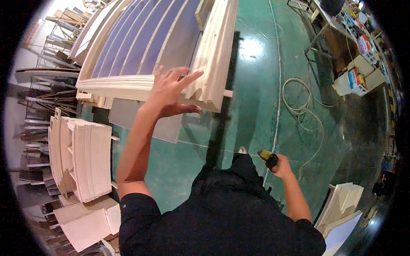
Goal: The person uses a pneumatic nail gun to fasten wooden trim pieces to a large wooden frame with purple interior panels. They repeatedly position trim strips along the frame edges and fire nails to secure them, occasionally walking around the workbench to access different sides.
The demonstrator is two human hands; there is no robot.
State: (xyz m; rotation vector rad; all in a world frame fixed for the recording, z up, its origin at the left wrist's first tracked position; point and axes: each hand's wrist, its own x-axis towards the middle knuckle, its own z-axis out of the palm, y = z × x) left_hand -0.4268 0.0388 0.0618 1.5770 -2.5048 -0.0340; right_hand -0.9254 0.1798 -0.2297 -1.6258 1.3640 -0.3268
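My left hand is open, fingers spread, at the near corner of a large pale wood frame. Its thumb points right below the corner; whether the hand touches the wood I cannot tell. Inside the frame lies a purple-blue panel crossed by thin light slats. Low at my right side, my right hand is wrapped round a yellow and black drill-like power tool, whose front end points left. Part of the tool's grip is hidden by the fingers.
Bundled wooden mouldings stand at the left, near a pale board. A coiled hose lies on the green floor. Boxes sit by a workbench at the far right. Boards lean at the lower right.
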